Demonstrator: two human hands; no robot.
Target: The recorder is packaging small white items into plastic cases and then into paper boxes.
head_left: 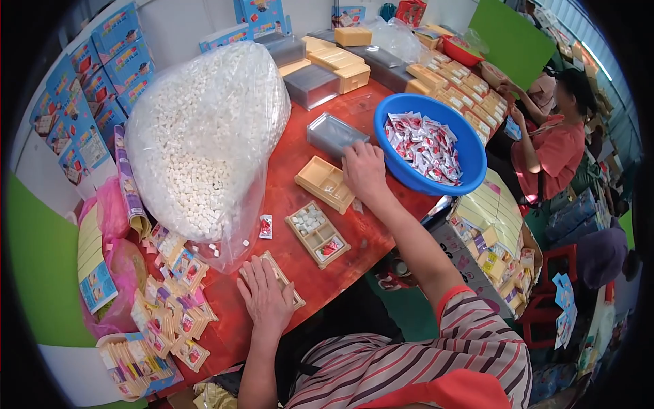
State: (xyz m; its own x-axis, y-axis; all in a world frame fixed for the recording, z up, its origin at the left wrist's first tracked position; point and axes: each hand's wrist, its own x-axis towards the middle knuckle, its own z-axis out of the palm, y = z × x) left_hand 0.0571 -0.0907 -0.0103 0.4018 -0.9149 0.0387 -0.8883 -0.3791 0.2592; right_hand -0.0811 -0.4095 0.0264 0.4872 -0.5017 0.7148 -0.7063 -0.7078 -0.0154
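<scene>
My left hand (266, 292) lies palm down with its fingers stretched over a cream plastic tray (289, 285), covering most of it. Farther right, my right hand (366, 170) bends its fingers at the near corner of a stack of clear plastic lids (330, 135); the fingertips are partly hidden. Just below those lids is a stack of cream divided trays (323, 183), its top compartments bare. Between both hands sits a filled tray (317, 234) with white cubes in one compartment and a red-and-white sachet in another. A loose sachet (266, 226) lies left of it.
A big clear bag (211, 129) of white cubes stands on the red table (231, 320). At right is a blue basin (470, 163) of sachets. Finished packs (180, 317) pile up at left; more trays (334, 54) and filled trays (463, 85) stand behind. A co-worker (555, 146) sits at right.
</scene>
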